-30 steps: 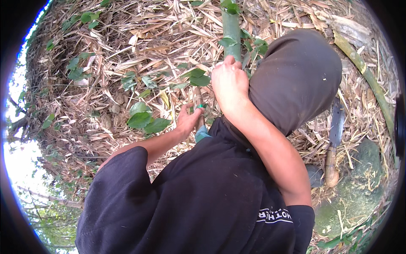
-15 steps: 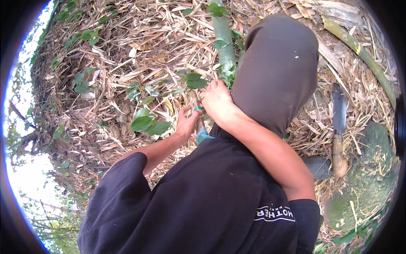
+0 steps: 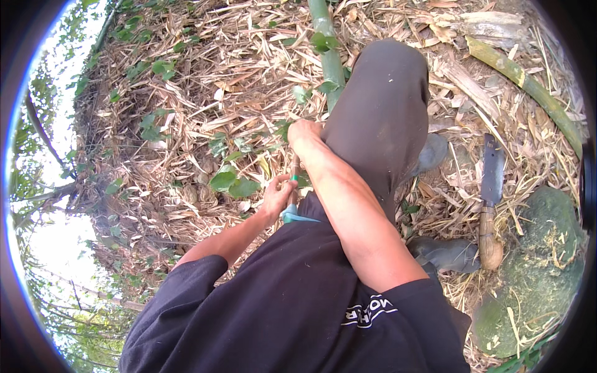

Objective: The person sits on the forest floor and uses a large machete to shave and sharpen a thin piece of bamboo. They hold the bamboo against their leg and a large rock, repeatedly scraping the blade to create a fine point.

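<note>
My right hand (image 3: 305,133) is curled into a fist beside my raised knee in grey trousers (image 3: 379,112), at the top end of a thin brown rod (image 3: 295,169). That rod runs down to a teal end piece (image 3: 292,214) against my black shirt. My left hand (image 3: 277,196) curls around the rod's lower part, just above the teal piece. A green bamboo stem (image 3: 326,43) rises from the litter just beyond my right hand. What the right fist grips is hidden by the hand itself.
A machete (image 3: 491,199) with a wooden handle lies on the dry leaf litter at the right, next to a mossy rock (image 3: 547,248). Two grey boots (image 3: 449,253) stand near it. Another cut bamboo piece (image 3: 528,84) lies far right. Small green plants (image 3: 233,183) grow left.
My right hand has come down from the bamboo stem to just above my left hand. My left hand has closed around the thin rod. The view has tilted slightly.
</note>
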### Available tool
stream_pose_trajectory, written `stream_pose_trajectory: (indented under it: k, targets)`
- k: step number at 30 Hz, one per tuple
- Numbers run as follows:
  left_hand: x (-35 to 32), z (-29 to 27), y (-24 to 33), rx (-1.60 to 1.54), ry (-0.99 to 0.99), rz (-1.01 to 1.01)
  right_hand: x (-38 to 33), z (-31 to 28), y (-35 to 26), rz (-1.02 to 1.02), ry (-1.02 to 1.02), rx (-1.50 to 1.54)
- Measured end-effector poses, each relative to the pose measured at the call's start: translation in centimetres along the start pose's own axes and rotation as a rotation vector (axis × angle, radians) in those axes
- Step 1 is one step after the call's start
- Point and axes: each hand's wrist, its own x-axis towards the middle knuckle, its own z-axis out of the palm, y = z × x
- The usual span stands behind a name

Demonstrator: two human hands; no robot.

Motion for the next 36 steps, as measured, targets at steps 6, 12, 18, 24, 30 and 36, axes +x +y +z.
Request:
stream_pose_trajectory:
  k: [6, 12, 18, 24, 30, 36]
  targets:
    - [3.9, 3.9, 0.6, 0.085, -0.302, 0.150, -1.9, -3.7, 1.3, -0.177, -0.153, -0.163]
    - [7.1, 1.7, -3.1, 0.008, -0.352, -0.010, -13.7, -4.5, 4.1, -0.628, 0.682, -0.370]
    - [2.8, 7.3, 9.7, 0.575, -0.288, 0.263, -29.7, -10.5, 16.2, -0.559, 1.174, -0.303]
    - [2.6, 2.8, 13.2, 0.563, -0.118, 0.432, -40.7, -7.3, 29.0, 0.551, 0.566, -0.618]
    - [-5.6, 11.4, 29.0, 0.411, -0.290, 0.729, -42.6, -1.5, 30.6, 0.799, 0.354, -0.690]
    - [-20.7, 29.6, 34.9, 0.342, -1.043, 0.954, -43.1, -2.6, 32.3, 0.854, 0.922, -0.191]
